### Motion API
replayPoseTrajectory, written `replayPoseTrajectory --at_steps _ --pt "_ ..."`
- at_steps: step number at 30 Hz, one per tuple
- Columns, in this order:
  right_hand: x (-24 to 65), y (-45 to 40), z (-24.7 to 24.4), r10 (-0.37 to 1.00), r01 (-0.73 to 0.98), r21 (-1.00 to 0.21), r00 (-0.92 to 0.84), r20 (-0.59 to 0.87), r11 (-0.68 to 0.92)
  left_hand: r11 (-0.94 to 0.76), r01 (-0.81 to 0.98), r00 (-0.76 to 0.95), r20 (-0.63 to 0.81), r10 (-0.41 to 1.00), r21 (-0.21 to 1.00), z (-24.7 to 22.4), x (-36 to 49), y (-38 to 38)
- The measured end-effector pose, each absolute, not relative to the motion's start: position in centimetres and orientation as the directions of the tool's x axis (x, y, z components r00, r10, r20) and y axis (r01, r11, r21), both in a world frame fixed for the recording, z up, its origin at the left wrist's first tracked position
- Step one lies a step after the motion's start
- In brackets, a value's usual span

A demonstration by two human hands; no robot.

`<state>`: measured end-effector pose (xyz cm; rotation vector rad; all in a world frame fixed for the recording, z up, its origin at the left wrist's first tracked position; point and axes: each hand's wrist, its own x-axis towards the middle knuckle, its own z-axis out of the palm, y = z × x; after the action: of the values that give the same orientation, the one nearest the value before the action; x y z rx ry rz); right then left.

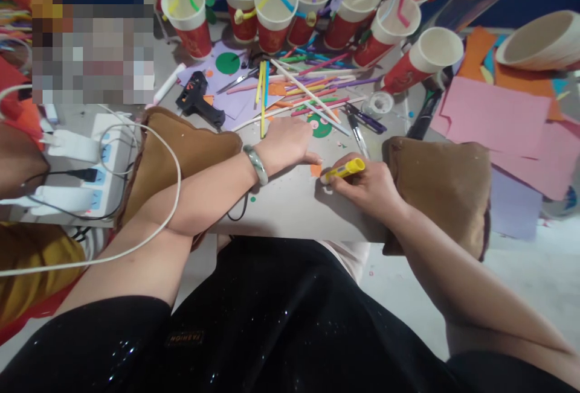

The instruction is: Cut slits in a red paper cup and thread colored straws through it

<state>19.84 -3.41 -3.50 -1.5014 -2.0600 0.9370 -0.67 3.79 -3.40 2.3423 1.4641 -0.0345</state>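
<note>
We have the yellow marker [348, 168] in our right hand [365, 188], thumb and fingers closed around its barrel in what looks like a writing hold, low over the near part of the table [290, 212]. Its long axis slants across us: the pale end points left and slightly towards our body, at the small orange scrap [316, 170] just beside it, while the yellow end points right and away. Whether that pale end is bare or capped we cannot tell. Our left hand [290, 142] lies back-up beyond the scrap, thumb stretched out to its far edge, probably to steady so small a piece; the other fingers are mostly hidden, so how far they curl, or whether they hold anything, we cannot tell. The straws [312, 82], glue gun [199, 100] and paper cups [276, 15] sit farther back, perhaps to leave us working room in front.
</note>
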Motion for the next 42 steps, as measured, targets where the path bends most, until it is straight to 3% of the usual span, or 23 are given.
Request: replayPoseTrajectory --at_steps 3,7,13,20,26,29,33,39,42 --pt "19.5 -3.3 -3.6 0.961 0.657 -0.731 -0.275 -0.006 0.183 -0.39 0.865 0.464 -0.209 0.861 0.315 -3.5 -0.7 3.8" --pt "18.8 -3.4 -4.0 0.939 0.706 -0.666 -0.344 -0.024 0.241 -0.382 0.871 0.456 -0.224 0.861 0.308 -3.1 -0.6 3.8" --pt "19.0 -3.4 -3.8 0.943 0.648 -0.74 -0.328 -0.059 0.18 -0.364 0.876 0.444 -0.232 0.866 0.317 -3.5 -0.6 4.0" --pt "18.4 -3.5 -4.1 0.933 0.708 -0.671 -0.353 -0.068 0.219 -0.367 0.881 0.441 -0.234 0.867 0.299 -3.4 -0.5 4.0" --pt "18.5 -3.5 -3.6 0.958 0.665 -0.73 -0.284 -0.05 0.159 -0.367 0.887 0.436 -0.241 0.867 0.281 -2.9 -0.4 3.8" --pt "18.7 -3.3 -3.2 0.937 0.634 -0.767 -0.318 -0.146 0.096 -0.374 0.886 0.441 -0.246 0.863 0.275 -2.9 -0.5 3.8" --pt "19.3 -3.0 -2.8 0.963 0.582 -0.813 -0.204 -0.175 -0.025 -0.385 0.879 0.454 -0.25 0.855 0.281 -3.0 -0.5 3.9" --pt "18.6 -3.0 -3.5 0.964 0.66 -0.744 -0.251 -0.088 0.104 -0.375 0.887 0.437 -0.23 0.869 0.27 -3.1 -0.5 3.8" --pt "18.5 -2.9 -3.5 0.937 0.69 -0.709 -0.328 -0.122 0.149 -0.382 0.884 0.444 -0.231 0.866 0.268 -3.1 -0.5 3.8"
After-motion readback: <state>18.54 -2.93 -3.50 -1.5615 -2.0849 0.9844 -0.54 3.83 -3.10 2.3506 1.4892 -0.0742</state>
